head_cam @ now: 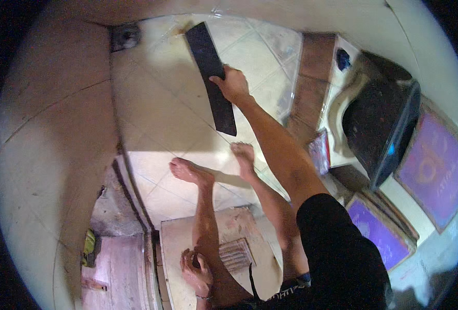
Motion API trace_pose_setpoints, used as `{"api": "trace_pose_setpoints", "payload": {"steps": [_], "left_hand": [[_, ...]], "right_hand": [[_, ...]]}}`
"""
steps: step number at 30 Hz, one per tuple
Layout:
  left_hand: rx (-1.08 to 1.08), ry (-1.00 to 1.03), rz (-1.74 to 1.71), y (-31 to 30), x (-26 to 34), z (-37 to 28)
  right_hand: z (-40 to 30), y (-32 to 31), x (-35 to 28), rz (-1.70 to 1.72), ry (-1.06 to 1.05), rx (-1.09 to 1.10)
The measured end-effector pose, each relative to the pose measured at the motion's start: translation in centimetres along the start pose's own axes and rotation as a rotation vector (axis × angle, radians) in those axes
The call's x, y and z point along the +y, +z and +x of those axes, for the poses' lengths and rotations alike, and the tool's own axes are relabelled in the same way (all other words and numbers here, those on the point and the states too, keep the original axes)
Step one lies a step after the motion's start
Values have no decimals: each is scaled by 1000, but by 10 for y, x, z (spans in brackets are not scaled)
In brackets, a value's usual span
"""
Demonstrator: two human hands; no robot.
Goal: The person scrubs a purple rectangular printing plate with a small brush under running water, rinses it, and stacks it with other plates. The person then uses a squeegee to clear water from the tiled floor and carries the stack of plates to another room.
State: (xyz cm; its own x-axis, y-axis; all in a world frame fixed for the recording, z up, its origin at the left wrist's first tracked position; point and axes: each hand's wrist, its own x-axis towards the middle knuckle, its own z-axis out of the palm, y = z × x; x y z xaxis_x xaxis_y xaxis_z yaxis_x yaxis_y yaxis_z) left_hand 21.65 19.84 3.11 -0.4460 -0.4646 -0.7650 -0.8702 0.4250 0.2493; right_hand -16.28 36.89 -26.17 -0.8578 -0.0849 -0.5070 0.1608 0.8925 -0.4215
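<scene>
In the head view, my right hand [233, 85] grips a long, flat black strip [210, 77] by its right edge, with the thumb laid over its face. The strip slants over pale floor tiles [155, 100], its lower end pointing towards my bare feet [192, 170]; its material is not clear. My left hand [198, 273] is beside my left shin, its fingers curled and looking wet. A dark patch shows between those fingers, and I cannot tell whether it is an object or shadow.
A dark tub [376, 120] stands tilted at the right. Framed purple mesh screens [432, 170] lean near it. A square drain cover [126, 37] occupies the far left corner. A ribbed panel [236, 255] is beside my left leg. Walls [58, 128] border the floor.
</scene>
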Motion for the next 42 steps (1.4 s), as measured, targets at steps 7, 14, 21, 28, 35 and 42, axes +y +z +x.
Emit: {"api": "trace_pose_setpoints", "payload": {"steps": [7, 14, 21, 28, 35, 42], "left_hand": [[8, 81, 144, 9, -4, -14], [-61, 237, 396, 0, -8, -2], [-104, 220, 566, 1, 45, 5], [-478, 659, 544, 1, 92, -2], [-999, -50, -628, 19, 184, -104], [-850, -248, -707, -78, 193, -182]], "right_hand": [[-243, -62, 140, 546, 326, -72], [-335, -42, 249, 2138, 910, 390], [-229, -46, 247, 2441, 675, 909], [-315, -103, 133, 2670, 774, 732], [-459, -142, -45, 1564, 835, 122], [-542, -236, -118, 1514, 613, -10]]}}
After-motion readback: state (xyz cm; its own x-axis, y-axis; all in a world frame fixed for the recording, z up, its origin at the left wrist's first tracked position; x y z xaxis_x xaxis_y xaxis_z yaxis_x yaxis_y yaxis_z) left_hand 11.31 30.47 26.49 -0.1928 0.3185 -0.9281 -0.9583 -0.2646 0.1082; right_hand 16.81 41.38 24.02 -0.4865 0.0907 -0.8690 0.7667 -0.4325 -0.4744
